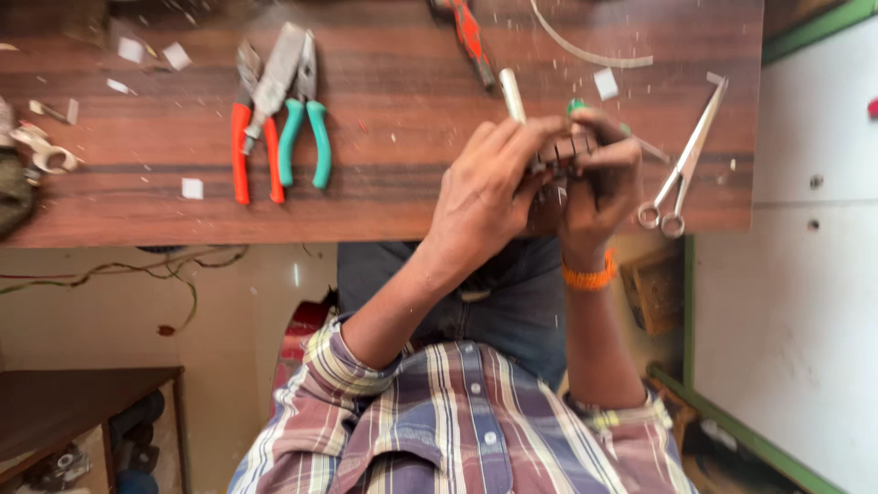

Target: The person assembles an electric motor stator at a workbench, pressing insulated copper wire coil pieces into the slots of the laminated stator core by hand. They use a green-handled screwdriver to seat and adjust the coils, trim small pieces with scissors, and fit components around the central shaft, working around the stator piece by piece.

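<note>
Left grip (485, 197) and right grip (599, 187) clasp a small dark part (565, 152) between them.

A single head-worn camera is looking steeply down past the person's chest, sitting close above the hands, taking in the wooden surface (384, 183) along the top and floor beneath its edge.

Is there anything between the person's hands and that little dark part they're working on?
Nothing visible. Both the left hand and the right hand already clasp the small dark part between their fingers, above the wooden table. The pliers and the scissors lie off to either side, apart from the hands.
</note>
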### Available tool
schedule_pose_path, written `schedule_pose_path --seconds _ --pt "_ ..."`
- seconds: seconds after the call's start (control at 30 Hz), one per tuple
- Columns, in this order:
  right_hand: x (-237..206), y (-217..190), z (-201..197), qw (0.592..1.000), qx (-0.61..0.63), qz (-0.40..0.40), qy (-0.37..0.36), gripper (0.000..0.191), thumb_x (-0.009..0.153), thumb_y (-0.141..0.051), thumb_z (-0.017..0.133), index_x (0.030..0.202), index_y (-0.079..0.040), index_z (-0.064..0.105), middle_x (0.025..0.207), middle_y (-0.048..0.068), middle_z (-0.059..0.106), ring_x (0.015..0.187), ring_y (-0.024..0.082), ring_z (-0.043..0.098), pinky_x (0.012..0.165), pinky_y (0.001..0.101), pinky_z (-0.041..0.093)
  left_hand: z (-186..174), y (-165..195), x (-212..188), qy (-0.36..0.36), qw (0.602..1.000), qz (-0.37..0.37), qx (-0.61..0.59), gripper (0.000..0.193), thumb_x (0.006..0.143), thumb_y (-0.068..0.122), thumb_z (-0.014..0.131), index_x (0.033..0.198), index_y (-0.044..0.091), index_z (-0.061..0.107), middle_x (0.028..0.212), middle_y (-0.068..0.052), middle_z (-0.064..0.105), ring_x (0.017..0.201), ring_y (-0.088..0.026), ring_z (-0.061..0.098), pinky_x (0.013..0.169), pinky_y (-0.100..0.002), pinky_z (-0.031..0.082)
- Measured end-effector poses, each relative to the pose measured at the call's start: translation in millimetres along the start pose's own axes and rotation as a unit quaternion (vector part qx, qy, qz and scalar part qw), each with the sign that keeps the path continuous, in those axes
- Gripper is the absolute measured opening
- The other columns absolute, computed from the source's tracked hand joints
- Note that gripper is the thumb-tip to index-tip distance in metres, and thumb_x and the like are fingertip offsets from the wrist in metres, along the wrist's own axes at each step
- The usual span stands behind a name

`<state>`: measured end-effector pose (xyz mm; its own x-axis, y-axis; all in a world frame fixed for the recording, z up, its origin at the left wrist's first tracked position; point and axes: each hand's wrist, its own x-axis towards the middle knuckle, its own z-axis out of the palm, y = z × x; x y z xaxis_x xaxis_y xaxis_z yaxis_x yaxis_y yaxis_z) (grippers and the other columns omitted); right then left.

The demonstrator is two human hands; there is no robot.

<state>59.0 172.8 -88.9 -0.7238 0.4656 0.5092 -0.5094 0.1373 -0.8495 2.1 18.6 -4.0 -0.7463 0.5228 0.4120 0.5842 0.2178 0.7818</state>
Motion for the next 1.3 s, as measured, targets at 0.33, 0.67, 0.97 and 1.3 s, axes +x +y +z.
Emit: schedule_pose_path --seconds 0.33,0.67,0.97,1.3 --pt "-9.1 -9.4 26.2 0.992 -0.104 -0.062 0.041 0.013 0.098 0.010 0.046 0.098 -0.001 0.052 0.132 0.021 0.064 0.117 0.027 0.066 0.101 0.0371 0.057 -12.9 -22.9 -2.9 0.017 0.996 0.064 -0.063 0.036 0.086 0.008 0.077 0.120 0.012 0.067 0.102 -0.006 0.067 0.094 -0.029 0.063 0.085 -0.039 0.053" --pt "-10.9 -7.3 34.5 0.994 -0.060 -0.044 0.085 0.017 0.093 0.013 0.044 0.101 -0.001 0.049 0.131 0.018 0.060 0.118 0.023 0.062 0.108 0.0387 0.055 -16.2 -7.5 5.1 -0.043 0.999 -0.002 -0.004 0.039 0.082 0.011 0.076 0.119 0.014 0.066 0.105 -0.006 0.068 0.103 -0.029 0.065 0.089 -0.041 0.054" --pt "2.1 -10.3 28.6 0.996 -0.061 -0.043 0.050 0.018 0.096 0.015 0.053 0.090 -0.003 0.052 0.138 0.019 0.060 0.114 0.021 0.061 0.103 0.0338 0.051 -15.3 4.8 8.6 -0.017 1.000 -0.006 0.013 0.042 0.080 0.006 0.075 0.120 0.014 0.067 0.104 -0.007 0.064 0.102 -0.031 0.064 0.089 -0.041 0.054" --pt "-13.8 -1.1 -1.4 1.000 -0.012 0.005 -0.018 0.016 0.096 0.013 0.052 0.096 -0.003 0.055 0.152 0.021 0.053 0.144 0.028 0.050 0.121 0.0436 0.047 -6.5 -10.5 -3.6 -0.014 0.999 0.006 -0.048 0.036 0.087 0.000 0.072 0.121 0.011 0.065 0.124 -0.002 0.065 0.107 -0.027 0.066 0.092 -0.037 0.056"
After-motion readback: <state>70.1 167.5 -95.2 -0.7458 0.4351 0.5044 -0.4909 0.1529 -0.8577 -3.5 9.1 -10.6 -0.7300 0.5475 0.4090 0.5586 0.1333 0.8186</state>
